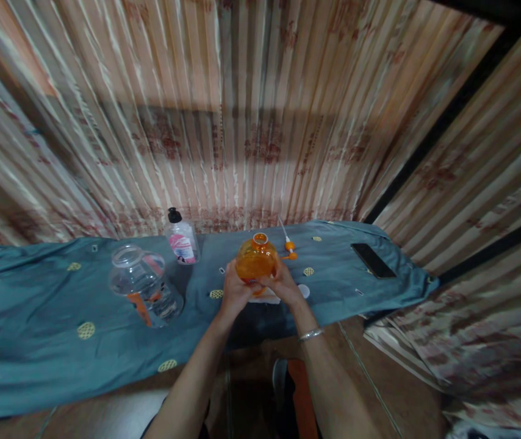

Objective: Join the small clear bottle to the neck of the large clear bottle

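Both my hands are wrapped round an orange see-through bottle (257, 261) with an open neck, held upright over the near part of the cloth-covered surface. My left hand (235, 286) grips its left side, and my right hand (283, 283) its right side, thumbs toward me. Just behind and to the right lies an orange pump head (290, 247) with a thin clear tube. Partly hidden below the bottle is something white and flat (265, 297), perhaps a folded cloth or tissue. A small round white disc (304, 291) rests beside my right wrist.
A large clear plastic jug (144, 286) with a handle stands at left. Behind it is a clear bottle (182, 241) with a black cap and pink label. A dark phone (373, 260) lies at right. The patterned teal cloth (118, 353) covers the surface; striped curtains (251, 122) hang behind.
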`<state>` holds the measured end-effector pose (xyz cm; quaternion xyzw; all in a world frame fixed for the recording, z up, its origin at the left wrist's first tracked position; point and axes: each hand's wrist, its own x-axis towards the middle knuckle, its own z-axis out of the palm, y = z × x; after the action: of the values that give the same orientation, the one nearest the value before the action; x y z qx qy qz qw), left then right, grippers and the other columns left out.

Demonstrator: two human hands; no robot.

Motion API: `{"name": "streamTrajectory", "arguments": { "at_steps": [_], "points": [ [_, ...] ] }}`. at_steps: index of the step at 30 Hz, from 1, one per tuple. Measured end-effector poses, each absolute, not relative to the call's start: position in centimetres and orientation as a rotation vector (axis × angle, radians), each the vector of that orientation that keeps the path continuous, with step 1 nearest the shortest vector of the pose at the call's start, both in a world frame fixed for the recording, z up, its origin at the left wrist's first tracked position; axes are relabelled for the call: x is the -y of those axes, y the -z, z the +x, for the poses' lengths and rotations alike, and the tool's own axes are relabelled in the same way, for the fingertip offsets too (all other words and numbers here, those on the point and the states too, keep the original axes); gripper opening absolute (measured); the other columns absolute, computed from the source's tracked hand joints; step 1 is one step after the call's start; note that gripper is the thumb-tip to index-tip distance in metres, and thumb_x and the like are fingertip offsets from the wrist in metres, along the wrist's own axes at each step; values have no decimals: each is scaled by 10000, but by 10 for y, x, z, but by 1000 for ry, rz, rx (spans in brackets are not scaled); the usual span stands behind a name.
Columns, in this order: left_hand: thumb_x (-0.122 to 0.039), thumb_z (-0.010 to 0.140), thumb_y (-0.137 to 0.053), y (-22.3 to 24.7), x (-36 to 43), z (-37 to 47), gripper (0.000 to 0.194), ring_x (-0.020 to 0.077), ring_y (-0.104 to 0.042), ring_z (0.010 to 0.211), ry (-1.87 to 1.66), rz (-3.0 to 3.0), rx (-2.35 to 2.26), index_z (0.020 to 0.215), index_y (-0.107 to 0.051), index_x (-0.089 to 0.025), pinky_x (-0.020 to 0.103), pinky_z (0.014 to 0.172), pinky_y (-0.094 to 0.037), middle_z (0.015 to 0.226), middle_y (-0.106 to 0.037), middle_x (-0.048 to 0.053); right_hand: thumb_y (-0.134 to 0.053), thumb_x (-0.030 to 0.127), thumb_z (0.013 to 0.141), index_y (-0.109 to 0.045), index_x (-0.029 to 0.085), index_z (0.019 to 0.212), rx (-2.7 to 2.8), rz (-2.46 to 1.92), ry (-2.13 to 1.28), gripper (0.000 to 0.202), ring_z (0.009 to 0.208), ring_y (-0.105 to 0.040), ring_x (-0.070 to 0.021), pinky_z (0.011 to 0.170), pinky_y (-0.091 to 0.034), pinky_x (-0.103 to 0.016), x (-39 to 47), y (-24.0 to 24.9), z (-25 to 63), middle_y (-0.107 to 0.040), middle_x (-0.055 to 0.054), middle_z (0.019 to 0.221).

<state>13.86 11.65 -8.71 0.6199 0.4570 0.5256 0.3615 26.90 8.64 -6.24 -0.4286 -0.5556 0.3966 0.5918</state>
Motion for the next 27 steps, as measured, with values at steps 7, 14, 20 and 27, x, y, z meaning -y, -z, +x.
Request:
{"name": "streamTrajectory", "arguments": {
  "at_steps": [7,14,20,27],
  "points": [
    [-265,489,-831,86,-108,141,636,260,-642,877,-1355,1521,-1217,1032,-510,-183,393,786,-485,959,-646,51,-704,331,651,-535,231,1217,1324,-927,-972,599,1216,-514,-223,1058,-381,-399,-84,60,274,-624,-40,1216],
    [-250,472,-834,91,-107,143,632,257,-641,925,-1399,1453,-1208,1030,-543,-199,398,843,-481,995,-650,49,-640,417,694,-572,222,1119,1072,-1233,-721,473,1101,-614,-237,941,-490,-437,-92,79,303,-657,-100,1180],
    [-258,492,-832,86,-105,141,576,246,-655,894,-1380,1439,-1171,986,-542,-194,395,827,-497,927,-669,35,-626,346,703,-574,213,1084,1065,-1505,-510,407,1056,-628,-219,950,-470,-434,-87,96,331,-668,-90,1140],
    [-262,479,-841,76,-99,139,587,255,-654,900,-1367,1438,-1170,985,-550,-196,410,842,-489,942,-672,37,-566,271,757,-559,204,1134,1098,-1806,-311,383,997,-649,-219,889,-487,-380,-105,94,334,-692,-87,1059]
  ]
}}
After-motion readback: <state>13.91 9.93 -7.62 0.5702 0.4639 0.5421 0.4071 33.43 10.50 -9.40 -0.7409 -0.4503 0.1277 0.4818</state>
